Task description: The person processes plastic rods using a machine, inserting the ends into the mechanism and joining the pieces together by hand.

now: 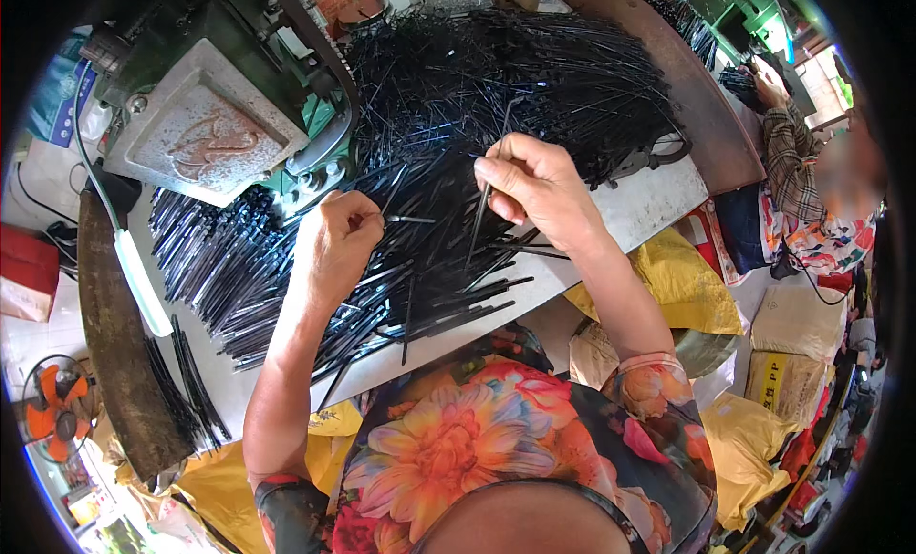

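My right hand (539,187) is closed in a pinch around a thin black rod (476,225), which slants up and down past the fingers above the pile. My left hand (334,247) is closed beside the green machine (310,177), fingers curled together. A short dark piece with a shiny part (410,219) shows just right of its fingertips; whether the hand grips it cannot be made out. Under and around both hands lies a heap of thin black rods (458,287). More black rods (215,277) lie in a layer left of my left hand.
A light-coloured plate (205,125) on the machine rises close to my left hand. A white lamp (143,282) hangs at the left. Brown curved boards (687,96) edge the pale table (658,206). Yellow sacks (682,282) sit below. A co-worker's hand (768,84) is at far right.
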`<state>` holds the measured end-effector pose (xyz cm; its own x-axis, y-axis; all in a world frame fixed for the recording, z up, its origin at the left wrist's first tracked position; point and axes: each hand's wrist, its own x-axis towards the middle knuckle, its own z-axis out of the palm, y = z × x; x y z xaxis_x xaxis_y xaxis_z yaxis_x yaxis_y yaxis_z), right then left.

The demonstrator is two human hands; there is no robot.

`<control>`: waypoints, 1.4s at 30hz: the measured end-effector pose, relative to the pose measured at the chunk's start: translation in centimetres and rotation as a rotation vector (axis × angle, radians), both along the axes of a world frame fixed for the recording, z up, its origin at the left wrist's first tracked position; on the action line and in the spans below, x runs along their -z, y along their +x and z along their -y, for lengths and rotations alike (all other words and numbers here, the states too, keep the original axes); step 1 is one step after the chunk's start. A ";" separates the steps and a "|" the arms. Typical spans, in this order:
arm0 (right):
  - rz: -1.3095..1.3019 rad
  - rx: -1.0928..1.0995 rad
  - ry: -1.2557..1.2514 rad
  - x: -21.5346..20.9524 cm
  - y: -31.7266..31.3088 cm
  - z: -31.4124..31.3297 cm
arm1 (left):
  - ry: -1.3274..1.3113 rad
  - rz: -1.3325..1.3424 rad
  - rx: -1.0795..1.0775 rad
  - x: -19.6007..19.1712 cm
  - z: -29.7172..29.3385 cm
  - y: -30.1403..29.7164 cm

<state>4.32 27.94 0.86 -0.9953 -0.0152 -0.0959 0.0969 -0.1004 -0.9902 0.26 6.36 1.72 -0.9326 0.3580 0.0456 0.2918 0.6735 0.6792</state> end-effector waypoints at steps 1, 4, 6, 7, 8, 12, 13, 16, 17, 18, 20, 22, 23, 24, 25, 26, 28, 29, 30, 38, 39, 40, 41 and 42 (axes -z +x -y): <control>-0.003 -0.015 -0.015 -0.1 -0.2 0.3 | 0.026 0.039 0.027 -0.3 0.2 -0.1; -0.039 -0.052 -0.020 -0.3 -1.1 1.2 | 0.181 0.239 -0.003 -1.2 0.4 0.3; -0.058 -0.075 -0.086 -0.6 -1.9 1.9 | 0.287 0.301 -0.003 -1.9 0.2 0.8; -0.065 -0.069 -0.118 -0.5 -2.2 2.2 | 0.312 0.281 0.003 -2.3 0.1 1.0; -0.070 -0.063 -0.151 -0.6 -2.4 2.5 | 0.337 0.264 0.008 -2.5 -0.1 1.2; -0.040 -0.038 -0.191 -1.8 -2.4 3.3 | 0.330 0.116 -0.015 -2.3 -0.4 2.1; -0.059 -0.051 -0.168 -1.8 -2.5 3.3 | 0.336 0.116 -0.017 -2.4 -0.5 2.2; -0.059 -0.050 -0.191 -2.2 -2.2 3.7 | 0.374 0.155 -0.001 -2.3 -0.3 2.5; -0.056 -0.055 -0.186 -2.2 -2.3 3.7 | 0.448 0.219 0.000 -2.1 -0.2 2.6; -0.095 -0.063 -0.162 -2.2 -2.3 3.7 | 0.520 0.286 -0.002 -1.8 0.0 2.8; -0.178 -0.002 -0.093 -3.4 -2.8 2.9 | 0.515 0.264 -0.051 -2.4 0.7 3.7; -0.316 0.163 0.016 -5.4 -4.3 0.4 | 0.323 -0.101 -0.231 -2.1 2.5 4.8; -0.398 0.254 0.063 -6.0 -5.3 -1.0 | 0.277 -0.206 -0.253 -1.6 3.8 5.6; -0.467 0.331 0.137 -6.5 -6.5 -2.8 | 0.233 -0.315 -0.266 -1.2 4.9 6.2; -0.509 0.344 0.137 -7.1 -7.6 -4.8 | 0.213 -0.379 -0.280 -0.9 5.8 7.2; -0.517 0.389 0.164 -7.3 -9.0 -6.5 | 0.191 -0.441 -0.295 -0.2 6.6 7.9; -0.599 0.341 0.139 -9.4 -10.5 -7.0 | 0.137 -0.463 -0.313 0.0 8.7 10.8; -0.571 0.376 0.176 -10.2 -10.8 -7.0 | 0.102 -0.514 -0.281 1.0 8.8 11.5; -0.549 0.415 0.216 -11.3 -11.0 -7.0 | 0.074 -0.571 -0.247 1.6 8.8 12.0; -0.698 0.504 0.046 -10.3 -19.3 -5.4 | -0.215 -0.599 -0.135 4.9 7.1 12.5; -0.726 0.533 0.037 -10.9 -20.6 -5.9 | -0.252 -0.563 -0.088 4.6 6.5 12.5; -0.742 0.549 0.022 -11.7 -21.5 -5.4 | -0.307 -0.522 -0.051 4.4 6.2 12.5; -0.697 0.607 0.121 -12.4 -22.4 -5.3 | -0.352 -0.502 -0.019 4.5 6.0 12.5; -0.734 0.624 0.085 -13.0 -23.5 -5.0 | -0.402 -0.482 0.009 4.7 5.9 12.4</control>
<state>-19.20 32.96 13.87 -0.6344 0.5150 0.5765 -0.5950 0.1508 -0.7895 12.68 0.49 -2.98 -0.8377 0.4424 0.3201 0.5089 0.8450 0.1639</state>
